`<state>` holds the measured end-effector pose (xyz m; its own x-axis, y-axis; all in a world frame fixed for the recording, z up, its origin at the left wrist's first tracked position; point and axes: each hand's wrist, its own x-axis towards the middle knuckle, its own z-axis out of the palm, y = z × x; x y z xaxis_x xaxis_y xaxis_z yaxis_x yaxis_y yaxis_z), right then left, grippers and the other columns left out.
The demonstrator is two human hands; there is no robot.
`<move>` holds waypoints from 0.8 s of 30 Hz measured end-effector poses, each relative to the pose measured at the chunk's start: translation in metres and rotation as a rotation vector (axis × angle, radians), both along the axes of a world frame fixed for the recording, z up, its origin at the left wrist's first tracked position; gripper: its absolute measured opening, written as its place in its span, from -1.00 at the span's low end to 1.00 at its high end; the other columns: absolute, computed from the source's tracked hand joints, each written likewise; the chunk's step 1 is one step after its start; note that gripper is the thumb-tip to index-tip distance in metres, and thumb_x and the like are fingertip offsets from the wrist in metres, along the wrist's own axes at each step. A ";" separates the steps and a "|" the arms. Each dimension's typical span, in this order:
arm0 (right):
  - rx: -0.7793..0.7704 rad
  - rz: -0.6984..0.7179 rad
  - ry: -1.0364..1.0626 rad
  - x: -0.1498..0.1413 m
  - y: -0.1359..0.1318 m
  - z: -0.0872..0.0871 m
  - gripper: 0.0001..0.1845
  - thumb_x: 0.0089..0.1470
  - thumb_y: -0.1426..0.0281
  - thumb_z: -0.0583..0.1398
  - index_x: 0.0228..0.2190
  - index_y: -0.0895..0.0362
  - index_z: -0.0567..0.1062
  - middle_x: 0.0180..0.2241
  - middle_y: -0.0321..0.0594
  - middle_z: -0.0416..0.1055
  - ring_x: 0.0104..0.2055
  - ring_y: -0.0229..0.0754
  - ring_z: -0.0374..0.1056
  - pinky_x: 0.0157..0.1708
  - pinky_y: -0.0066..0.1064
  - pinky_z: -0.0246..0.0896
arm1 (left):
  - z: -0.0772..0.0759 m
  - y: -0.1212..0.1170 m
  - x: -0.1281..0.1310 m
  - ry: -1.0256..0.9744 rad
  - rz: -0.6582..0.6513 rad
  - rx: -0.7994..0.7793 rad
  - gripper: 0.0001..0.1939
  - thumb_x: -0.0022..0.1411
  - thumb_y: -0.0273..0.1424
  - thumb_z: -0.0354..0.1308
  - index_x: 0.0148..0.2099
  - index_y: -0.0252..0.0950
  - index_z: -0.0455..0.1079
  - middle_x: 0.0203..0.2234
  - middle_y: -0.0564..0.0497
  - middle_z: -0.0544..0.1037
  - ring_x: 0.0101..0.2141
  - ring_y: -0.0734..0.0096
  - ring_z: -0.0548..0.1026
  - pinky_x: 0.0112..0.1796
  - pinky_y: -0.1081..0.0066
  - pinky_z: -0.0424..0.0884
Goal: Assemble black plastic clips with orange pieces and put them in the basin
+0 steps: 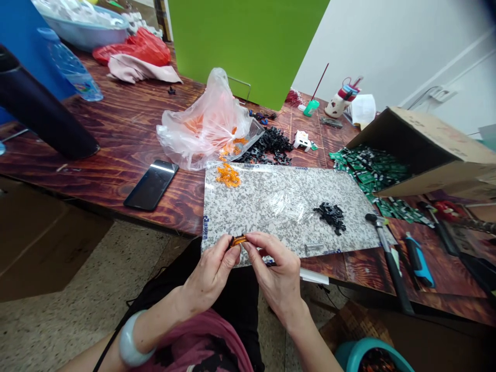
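Observation:
A small orange-and-black plastic part (238,240) is pinched between both hands at the near edge of a speckled board. My left hand (209,268) grips its left end with thumb and forefinger. On the other end, the fingertips of my right hand (277,268) are closed, with the remaining fingers curled. Fingertips cover some of the part, so its exact kind cannot be made out. Beyond the hands, the speckled board (248,212) bears small orange pieces (228,175), clear thin pieces (289,205) and small black pieces (331,217).
Behind the board lie a plastic bag (205,129) and a black heap (271,144). A phone (152,185) and dark bottle (42,108) stand left. Rightward are a cardboard box (437,139) spilling green circuit boards (368,168), a hammer (389,263) and a blue-handled tool (419,261).

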<state>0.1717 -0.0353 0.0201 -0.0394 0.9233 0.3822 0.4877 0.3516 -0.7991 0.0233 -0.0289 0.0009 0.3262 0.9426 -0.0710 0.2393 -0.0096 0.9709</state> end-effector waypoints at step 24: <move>-0.157 0.025 0.107 0.003 -0.002 -0.001 -0.84 0.08 0.46 0.19 -0.25 0.09 0.50 -0.27 -0.19 0.50 -0.29 -0.21 0.44 -0.34 -0.43 0.41 | 0.001 -0.001 -0.001 -0.001 -0.003 0.033 -0.76 0.32 -0.32 -0.13 -0.40 -0.21 0.21 -0.57 0.10 0.30 -0.53 0.39 0.29 -0.45 0.45 0.20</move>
<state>0.1743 -0.0376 0.0188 -0.0303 0.9710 0.2370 0.3892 0.2299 -0.8920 0.0220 -0.0298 0.0022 0.3292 0.9434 -0.0401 0.2385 -0.0420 0.9702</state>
